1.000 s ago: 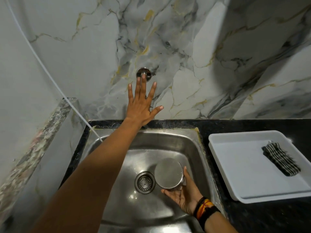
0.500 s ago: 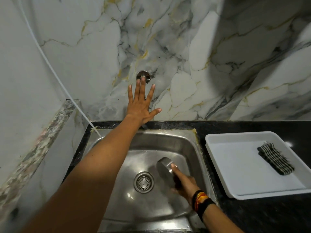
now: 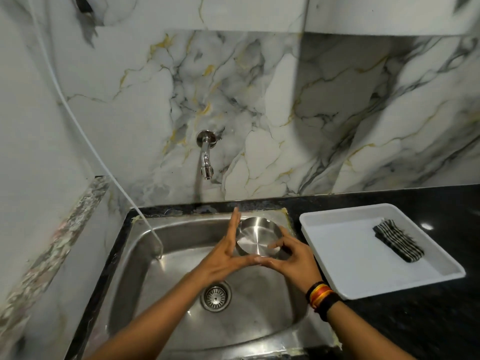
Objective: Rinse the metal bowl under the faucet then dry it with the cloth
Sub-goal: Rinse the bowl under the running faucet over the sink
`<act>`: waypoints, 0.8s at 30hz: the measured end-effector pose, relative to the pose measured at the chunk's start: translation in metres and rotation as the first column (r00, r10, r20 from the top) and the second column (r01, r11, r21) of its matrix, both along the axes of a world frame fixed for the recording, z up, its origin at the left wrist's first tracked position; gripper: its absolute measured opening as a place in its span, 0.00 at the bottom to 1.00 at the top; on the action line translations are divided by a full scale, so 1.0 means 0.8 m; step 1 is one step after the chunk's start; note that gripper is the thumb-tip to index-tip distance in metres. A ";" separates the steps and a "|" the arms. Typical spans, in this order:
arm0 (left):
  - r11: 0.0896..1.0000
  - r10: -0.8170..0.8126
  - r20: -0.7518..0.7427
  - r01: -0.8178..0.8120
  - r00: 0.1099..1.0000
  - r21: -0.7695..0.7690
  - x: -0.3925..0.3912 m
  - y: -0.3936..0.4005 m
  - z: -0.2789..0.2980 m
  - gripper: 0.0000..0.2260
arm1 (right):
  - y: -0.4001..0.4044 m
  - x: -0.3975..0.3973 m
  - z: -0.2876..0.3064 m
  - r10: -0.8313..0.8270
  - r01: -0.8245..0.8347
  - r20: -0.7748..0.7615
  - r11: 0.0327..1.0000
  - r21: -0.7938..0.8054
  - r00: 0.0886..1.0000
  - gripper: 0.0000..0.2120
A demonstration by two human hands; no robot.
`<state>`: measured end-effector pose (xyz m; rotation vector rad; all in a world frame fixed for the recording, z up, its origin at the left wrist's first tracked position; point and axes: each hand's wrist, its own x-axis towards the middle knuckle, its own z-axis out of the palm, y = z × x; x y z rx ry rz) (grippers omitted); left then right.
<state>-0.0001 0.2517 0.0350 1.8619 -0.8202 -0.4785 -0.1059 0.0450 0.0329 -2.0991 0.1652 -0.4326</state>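
A second ago the left hand [image 3: 223, 258] was stretched up flat toward the faucet [image 3: 205, 154] while the right hand [image 3: 293, 258] alone kept the metal bowl [image 3: 257, 236] low beside the drain [image 3: 215, 295]; now the left has come down to the bowl's 9 o'clock edge, fingers straight and open against its wall, and the bowl sits higher, at about 12 o'clock in the sink [image 3: 145, 255], tilted so its hollow faces the camera. The right hand is curled around its 4 o'clock rim, thumb and fingers pinching it. A thin stream seems to drop from the spout, though it is faint enough that I would not swear to it; if so, the water is on and rinsing is about to begin. The bowl is shallow, round, brushed steel with a flat floor and smooth wall. The sink is dull stainless with rounded corners. The cloth [image 3: 397, 241], a folded dark-and-white striped weave, lies untouched in the white tray [image 3: 363, 279] at 3 o'clock on the black speckled counter [image 3: 415, 333].
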 end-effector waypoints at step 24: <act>0.938 0.284 0.073 -0.261 0.956 -0.230 -0.057 -0.096 -0.001 0.71 | -0.206 -0.004 -0.008 -0.288 0.152 -0.062 0.663 -0.733 0.955 0.33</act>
